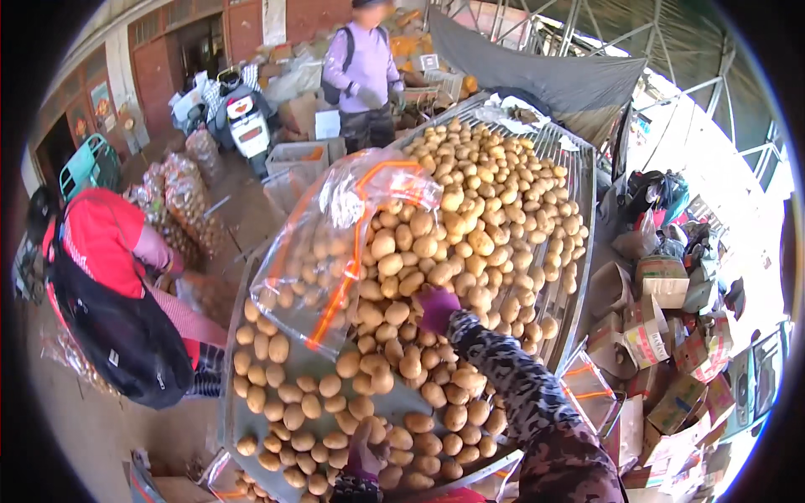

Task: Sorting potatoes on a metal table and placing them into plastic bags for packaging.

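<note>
Many loose potatoes (490,242) lie heaped on a metal sorting table (402,402) in front of me. My right hand (437,310), in a purple glove, reaches into the middle of the heap, its fingertips partly hidden among the potatoes. Close to the table's near edge, my left hand (366,451) touches a potato (376,430); whether its fingers grip it cannot be made out. A clear plastic bag (308,245) with orange stripes lies draped over the left part of the heap, with potatoes showing through it.
A person in red (107,245) bends at the table's left, near filled bags (188,195). Another person (365,69) stands beyond it. Cardboard boxes (648,333) pile up on the right. A scooter (248,129) and a grey crate (299,157) stand behind.
</note>
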{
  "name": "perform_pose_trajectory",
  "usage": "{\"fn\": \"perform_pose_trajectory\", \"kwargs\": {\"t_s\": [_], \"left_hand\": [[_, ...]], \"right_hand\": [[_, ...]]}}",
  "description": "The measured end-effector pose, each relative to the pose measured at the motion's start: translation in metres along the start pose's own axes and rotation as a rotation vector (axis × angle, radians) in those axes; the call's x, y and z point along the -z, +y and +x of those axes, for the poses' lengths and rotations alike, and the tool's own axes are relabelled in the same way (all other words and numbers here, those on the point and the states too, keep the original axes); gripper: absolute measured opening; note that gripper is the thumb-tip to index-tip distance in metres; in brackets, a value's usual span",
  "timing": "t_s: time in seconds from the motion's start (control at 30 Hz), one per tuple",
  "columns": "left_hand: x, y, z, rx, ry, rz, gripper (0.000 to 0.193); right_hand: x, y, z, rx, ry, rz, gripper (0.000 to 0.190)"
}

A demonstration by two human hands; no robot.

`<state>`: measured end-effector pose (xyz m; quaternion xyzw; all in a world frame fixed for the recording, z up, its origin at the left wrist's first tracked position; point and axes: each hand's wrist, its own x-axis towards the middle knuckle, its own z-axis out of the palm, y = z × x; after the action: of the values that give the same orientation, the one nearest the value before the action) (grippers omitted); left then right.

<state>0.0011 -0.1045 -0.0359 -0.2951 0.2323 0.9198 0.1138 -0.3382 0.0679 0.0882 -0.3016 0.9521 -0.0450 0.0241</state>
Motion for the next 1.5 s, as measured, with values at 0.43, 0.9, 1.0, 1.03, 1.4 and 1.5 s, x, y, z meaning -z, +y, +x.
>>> {"fn": "perform_pose_trajectory", "kwargs": {"t_s": [0.43, 0.9, 1.0, 1.03, 1.4, 1.5], "left_hand": [[-0.055, 0.012, 0.001, -0.175, 0.101, -0.581, 0.036], [-0.014, -0.026, -0.034, -0.060, -0.117, -0.698, 0.056], [-0.005, -0.020, -0.044, -0.046, -0.106, -0.650, 0.053], [0.018, -0.030, -0.057, -0.050, -0.098, -0.644, 0.053], [0.042, 0.002, -0.079, -0.192, -0.213, -0.421, 0.045], [0.065, 0.007, -0.102, -0.266, -0.167, -0.404, 0.044]], "right_hand": [[-0.028, -0.013, -0.077, -0.160, -0.300, 0.979, 0.059], [-0.010, -0.031, 0.145, 0.111, 0.382, -0.075, 0.088], [-0.024, -0.001, 0.187, -0.082, -0.077, -0.331, 0.095], [-0.009, -0.062, 0.176, -0.186, -0.189, -0.227, 0.099], [-0.061, 0.006, 0.184, -0.039, -0.015, -0.161, 0.080], [-0.046, -0.073, 0.149, -0.059, -0.016, -0.043, 0.070]]}}
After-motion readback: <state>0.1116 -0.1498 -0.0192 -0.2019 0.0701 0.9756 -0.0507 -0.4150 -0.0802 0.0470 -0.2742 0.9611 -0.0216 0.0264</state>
